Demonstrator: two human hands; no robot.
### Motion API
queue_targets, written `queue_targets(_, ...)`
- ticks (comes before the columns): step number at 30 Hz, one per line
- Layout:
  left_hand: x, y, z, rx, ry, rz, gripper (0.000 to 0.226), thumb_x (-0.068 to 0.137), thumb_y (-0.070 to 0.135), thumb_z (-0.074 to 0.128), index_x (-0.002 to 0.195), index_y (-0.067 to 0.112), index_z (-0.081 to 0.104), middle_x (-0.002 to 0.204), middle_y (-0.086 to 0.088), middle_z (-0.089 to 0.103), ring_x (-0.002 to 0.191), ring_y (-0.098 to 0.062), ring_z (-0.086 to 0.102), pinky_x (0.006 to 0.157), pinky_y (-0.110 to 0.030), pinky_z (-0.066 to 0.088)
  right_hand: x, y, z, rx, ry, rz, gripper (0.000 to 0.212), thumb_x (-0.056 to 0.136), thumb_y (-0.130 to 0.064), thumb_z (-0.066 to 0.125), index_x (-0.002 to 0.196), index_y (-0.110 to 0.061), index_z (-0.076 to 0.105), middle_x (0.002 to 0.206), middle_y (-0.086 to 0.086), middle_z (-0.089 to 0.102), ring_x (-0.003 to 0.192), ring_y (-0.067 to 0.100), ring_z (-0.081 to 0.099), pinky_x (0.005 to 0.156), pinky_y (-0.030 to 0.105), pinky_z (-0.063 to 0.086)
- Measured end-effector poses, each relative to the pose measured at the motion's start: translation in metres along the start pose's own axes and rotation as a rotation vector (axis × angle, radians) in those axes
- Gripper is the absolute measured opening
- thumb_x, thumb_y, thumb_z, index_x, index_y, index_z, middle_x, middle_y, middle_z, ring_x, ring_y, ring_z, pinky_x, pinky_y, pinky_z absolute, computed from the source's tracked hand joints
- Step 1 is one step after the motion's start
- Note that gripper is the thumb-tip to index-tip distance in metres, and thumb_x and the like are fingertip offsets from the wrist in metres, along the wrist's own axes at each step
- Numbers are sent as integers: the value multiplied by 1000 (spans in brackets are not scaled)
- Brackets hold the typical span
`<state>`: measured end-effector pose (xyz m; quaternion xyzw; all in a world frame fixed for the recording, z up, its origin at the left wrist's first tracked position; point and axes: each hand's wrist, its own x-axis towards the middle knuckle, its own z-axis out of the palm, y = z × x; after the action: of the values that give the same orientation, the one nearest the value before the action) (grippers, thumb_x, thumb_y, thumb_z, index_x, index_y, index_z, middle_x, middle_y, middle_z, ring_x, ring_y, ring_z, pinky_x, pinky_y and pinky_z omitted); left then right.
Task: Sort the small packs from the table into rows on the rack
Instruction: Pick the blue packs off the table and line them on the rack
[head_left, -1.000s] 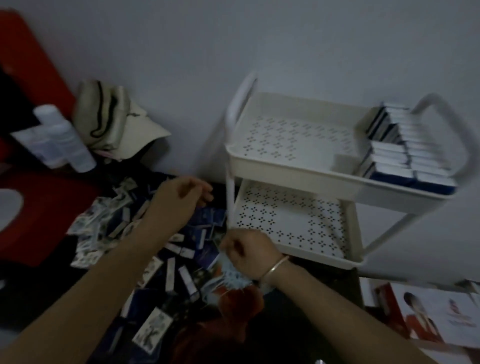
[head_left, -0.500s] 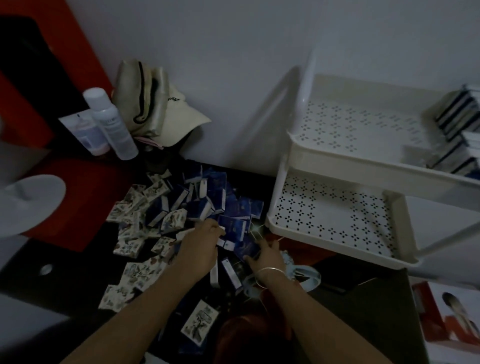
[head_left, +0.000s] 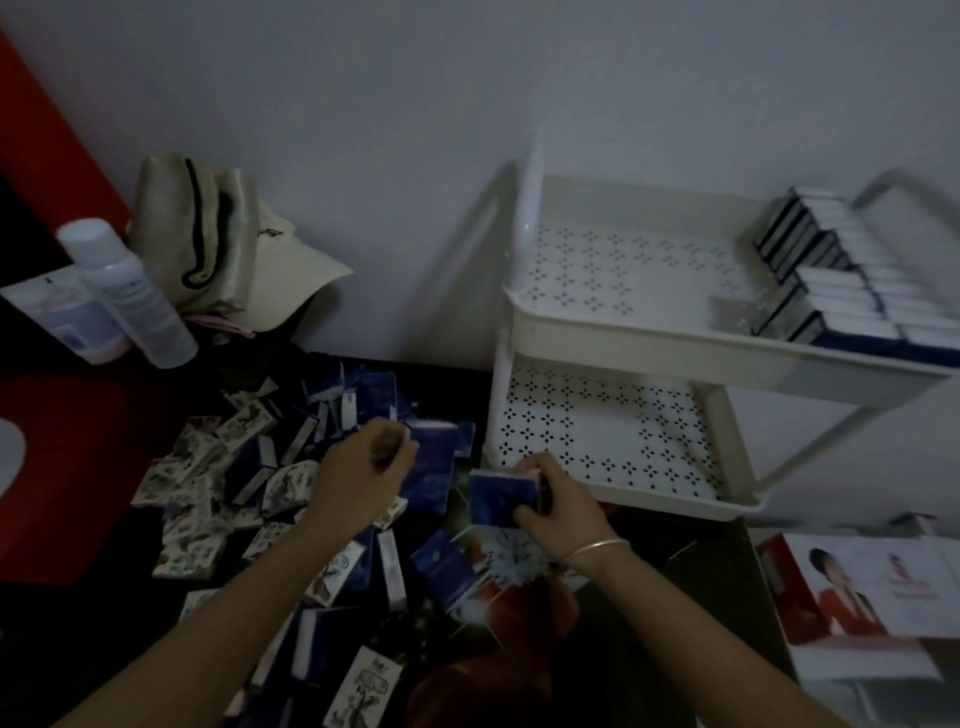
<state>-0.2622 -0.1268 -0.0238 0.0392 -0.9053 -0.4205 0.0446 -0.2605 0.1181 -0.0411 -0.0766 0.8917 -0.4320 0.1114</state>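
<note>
A heap of small packs (head_left: 291, 467), some dark blue and some white with drawings, lies on the dark table. My left hand (head_left: 358, 478) grips a dark blue pack (head_left: 431, 467) above the heap. My right hand (head_left: 556, 499) holds another blue pack (head_left: 498, 499) just in front of the rack's lower shelf. The white two-tier rack (head_left: 649, 343) stands at the right. Its upper shelf carries rows of blue-and-white packs (head_left: 852, 280) at its right end. The lower shelf (head_left: 613, 431) is bare.
A beige cap (head_left: 228, 249) and two plastic bottles (head_left: 130, 296) sit at the back left against the wall. A red surface (head_left: 67, 467) lies to the left. A printed leaflet (head_left: 857, 597) lies at the right, below the rack.
Both hands have lifted out of the heap, each now holding a blue pack. The view has shifted right, bringing the rack's stacked packs back into sight.
</note>
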Motion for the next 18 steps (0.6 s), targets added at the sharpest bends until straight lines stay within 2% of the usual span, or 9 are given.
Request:
queue_targets(2,5,27,-11,-315,0,-82,10,98,24,50,90,27,54,72,-2,61,64,-18,59,59,-30,54,-7,-29,-30,-21,74,-146,38,78,-12,62,111,-28,53,98,-8,63,83,9,59,73,24,48)
queue_targets(4,8,55,-19,-508,4,-71,15,101,20,45,89,25,54,67,7,62,61,-12,63,54,-33,58,-17,-59,-60,-61,151,-250,48,80,-17,63,124,-32,49,99,-11,63,81,6,60,72,24,50)
queue_targets(5,8,67,-23,-562,-1,-62,17,101,20,43,91,23,56,71,8,65,63,-10,66,52,-35,59,-22,-74,-75,-57,160,-299,54,82,-19,64,130,-34,44,97,-11,63,78,5,61,69,24,51)
queue_targets(7,6,90,-25,-626,-22,-46,18,102,22,41,96,20,58,82,2,67,67,-13,69,46,-34,57,-34,-101,-105,-14,164,-374,60,83,-18,64,135,-33,36,93,-10,62,75,8,65,65,27,54)
queue_targets(10,1,121,-23,-663,-56,-6,21,102,22,40,104,14,59,84,-5,66,64,-17,69,41,-32,55,-44,-128,-151,55,224,-417,59,84,-14,65,133,-29,35,92,-3,62,71,16,68,60,33,57)
queue_targets(14,-1,164,-13,-760,-72,22,19,100,22,43,98,19,62,81,-2,68,61,-15,68,40,-30,54,-46,-136,-218,81,361,-426,54,87,-7,62,132,-23,38,89,4,64,67,18,69,53,23,52)
queue_targets(18,9,208,-3,-836,-139,0,23,101,27,42,110,19,62,94,-2,72,73,-18,72,53,-36,60,-35,-123,-285,-11,474,-333,58,86,-5,58,133,-32,37,95,2,62,76,18,70,67,30,59)
